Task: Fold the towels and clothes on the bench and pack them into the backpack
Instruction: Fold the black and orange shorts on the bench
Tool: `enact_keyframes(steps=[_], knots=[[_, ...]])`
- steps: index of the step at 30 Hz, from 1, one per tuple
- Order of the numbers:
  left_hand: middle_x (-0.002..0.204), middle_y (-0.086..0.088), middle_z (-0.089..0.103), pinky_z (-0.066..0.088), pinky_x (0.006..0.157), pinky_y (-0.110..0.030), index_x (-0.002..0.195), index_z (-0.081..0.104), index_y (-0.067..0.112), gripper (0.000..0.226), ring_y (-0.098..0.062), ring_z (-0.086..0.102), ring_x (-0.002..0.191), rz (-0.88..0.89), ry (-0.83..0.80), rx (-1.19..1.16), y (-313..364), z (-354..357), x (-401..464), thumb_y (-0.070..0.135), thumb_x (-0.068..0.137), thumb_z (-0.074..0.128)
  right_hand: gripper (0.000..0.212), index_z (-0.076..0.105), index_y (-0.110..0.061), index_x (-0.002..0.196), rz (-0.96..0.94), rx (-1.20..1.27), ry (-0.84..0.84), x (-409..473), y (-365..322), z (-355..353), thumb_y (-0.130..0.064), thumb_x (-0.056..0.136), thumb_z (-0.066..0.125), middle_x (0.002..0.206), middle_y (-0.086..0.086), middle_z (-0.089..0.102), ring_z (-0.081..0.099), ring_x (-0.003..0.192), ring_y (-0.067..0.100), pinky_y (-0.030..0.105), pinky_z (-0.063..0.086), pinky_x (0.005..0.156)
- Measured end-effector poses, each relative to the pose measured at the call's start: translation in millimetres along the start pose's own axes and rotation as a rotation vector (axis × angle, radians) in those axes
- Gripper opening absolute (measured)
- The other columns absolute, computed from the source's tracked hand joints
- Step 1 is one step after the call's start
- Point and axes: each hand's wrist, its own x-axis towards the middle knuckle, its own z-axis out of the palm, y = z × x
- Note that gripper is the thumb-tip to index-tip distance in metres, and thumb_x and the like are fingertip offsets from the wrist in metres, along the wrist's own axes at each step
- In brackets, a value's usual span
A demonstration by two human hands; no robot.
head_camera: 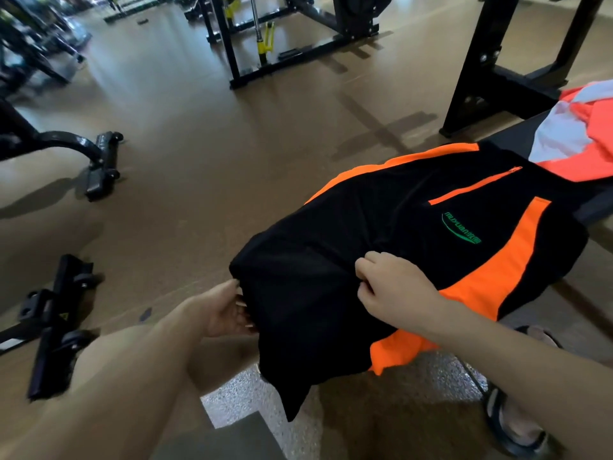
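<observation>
A black garment with orange panels and a green logo (414,234) lies spread over the near end of the dark bench (510,141), its lower part hanging off the edge. My right hand (394,287) pinches a fold of the black fabric from above. My left hand (225,310) holds the garment's left edge, its fingertips tucked under the cloth. Farther along the bench at the right lies a coral-and-white garment (577,131). No backpack is in view.
Brown gym floor surrounds the bench. A black rack frame (252,44) stands at the back, a thick black upright (471,81) rises just behind the bench, and wheeled machine bases (102,164) sit at left. My sandalled foot (517,423) is at lower right.
</observation>
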Motion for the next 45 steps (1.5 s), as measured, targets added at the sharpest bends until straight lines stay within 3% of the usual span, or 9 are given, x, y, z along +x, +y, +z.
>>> enact_keyframes(steps=[5, 7, 9, 17, 21, 24, 31, 37, 45], knots=[[0.064, 0.003, 0.049, 0.044, 0.065, -0.031, 0.066, 0.058, 0.020, 0.043, -0.016, 0.049, 0.060, 0.003, -0.069, -0.399, -40.8, 23.1, -4.4, 0.051, 0.094, 0.063, 0.013, 0.042, -0.022, 0.079, 0.008, 0.015, -0.052, -1.3, -3.3, -6.3, -0.022, 0.083, 0.054, 0.078, -0.007, 0.042, 0.054, 0.080, 0.021, 0.029, 0.029, 0.065], [0.085, -0.003, 0.070, 0.053, 0.081, -0.032, 0.096, 0.074, 0.011, 0.029, -0.019, 0.065, 0.083, 0.096, -0.060, -0.397, -43.2, 27.0, -7.9, 0.038, 0.098, 0.062, 0.012, 0.043, -0.022, 0.078, 0.031, 0.038, -0.043, -1.6, -1.6, -9.3, -0.022, 0.083, 0.054, 0.078, -0.007, 0.044, 0.053, 0.080, 0.020, 0.029, 0.029, 0.063], [0.090, -0.006, 0.071, 0.056, 0.069, -0.028, 0.114, 0.069, 0.003, 0.027, -0.019, 0.066, 0.081, 0.177, 0.101, -0.265, -40.1, 26.8, -13.7, 0.024, 0.102, 0.058, 0.013, 0.043, -0.021, 0.076, 0.052, 0.059, -0.035, -2.8, 0.4, -12.7, -0.022, 0.082, 0.054, 0.076, -0.006, 0.044, 0.049, 0.076, 0.019, 0.027, 0.027, 0.057], [0.109, -0.013, 0.070, 0.053, 0.094, -0.039, 0.127, 0.060, 0.007, 0.033, -0.024, 0.062, 0.113, 0.299, 0.002, -0.311, -14.2, 24.7, -61.2, 0.022, 0.111, 0.036, 0.014, 0.043, -0.019, 0.072, 0.088, 0.060, -0.032, -2.0, 1.1, -19.7, -0.021, 0.080, 0.053, 0.074, -0.004, 0.047, 0.046, 0.070, 0.016, 0.022, 0.022, 0.050], [0.081, -0.006, 0.064, 0.052, 0.047, -0.022, 0.104, 0.064, 0.006, 0.023, -0.014, 0.063, 0.065, 0.267, -0.057, -0.117, -9.2, 45.1, -70.9, 0.010, 0.108, 0.042, 0.014, 0.041, -0.021, 0.072, 0.063, 0.056, -0.059, -3.7, -1.6, -16.3, -0.022, 0.081, 0.053, 0.075, -0.005, 0.045, 0.045, 0.071, 0.017, 0.021, 0.021, 0.051], [0.058, 0.001, 0.064, 0.042, 0.036, -0.019, 0.097, 0.063, 0.008, 0.022, -0.007, 0.057, 0.041, 0.286, -0.077, -0.019, -5.4, 55.8, -71.0, 0.016, 0.108, 0.046, 0.012, 0.043, -0.020, 0.074, 0.045, 0.052, -0.056, -3.6, -5.0, -15.6, -0.022, 0.081, 0.053, 0.076, -0.005, 0.044, 0.044, 0.072, 0.017, 0.020, 0.020, 0.050], [0.108, -0.010, 0.075, 0.055, 0.078, -0.037, 0.115, 0.071, 0.010, 0.023, -0.025, 0.069, 0.098, 0.245, -0.104, 0.035, 1.6, 72.0, -70.1, 0.025, 0.102, 0.059, 0.011, 0.044, -0.020, 0.076, 0.038, 0.064, -0.055, -6.5, -3.4, -17.5, -0.021, 0.083, 0.052, 0.077, -0.005, 0.045, 0.046, 0.072, 0.017, 0.020, 0.020, 0.050], [0.121, -0.011, 0.073, 0.053, 0.101, -0.043, 0.127, 0.067, 0.010, 0.030, -0.029, 0.067, 0.115, 0.276, -0.132, -0.108, 6.4, 79.7, -73.3, 0.023, 0.100, 0.062, 0.009, 0.047, -0.017, 0.076, 0.064, 0.076, -0.035, -7.0, -1.9, -21.9, -0.021, 0.083, 0.052, 0.077, -0.004, 0.048, 0.049, 0.071, 0.017, 0.022, 0.021, 0.050], [0.098, -0.008, 0.079, 0.059, 0.071, -0.034, 0.112, 0.071, 0.010, 0.024, -0.022, 0.074, 0.089, 0.287, -0.165, -0.351, -9.1, 72.8, -85.9, 0.025, 0.102, 0.056, 0.018, 0.044, -0.023, 0.073, 0.135, 0.278, 0.043, -1.8, -5.2, -37.7, -0.022, 0.088, 0.053, 0.072, -0.005, 0.050, 0.049, 0.064, 0.010, 0.024, 0.028, 0.052]])
